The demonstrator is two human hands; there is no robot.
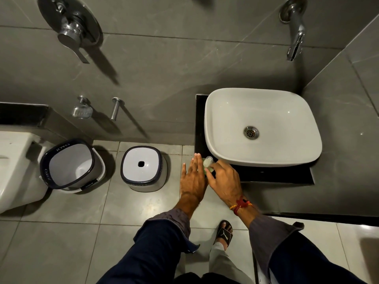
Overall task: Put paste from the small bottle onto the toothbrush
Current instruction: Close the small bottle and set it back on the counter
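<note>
A small clear bottle [208, 161] with pale green content and a whitish cap stands at the front left corner of the black counter [276, 175]. My right hand [224, 181] curls its fingers around the bottle's lower part. My left hand [193, 177] lies flat beside it on the left, fingers straight and together, touching or nearly touching the bottle. No toothbrush shows anywhere in view.
A white basin [221, 119] with a metal drain sits on the counter just right of my hands. A wall spout [295, 44] hangs above it. On the floor to the left stand an upturned stool [143, 169], a bucket [71, 165] and a toilet [14, 171].
</note>
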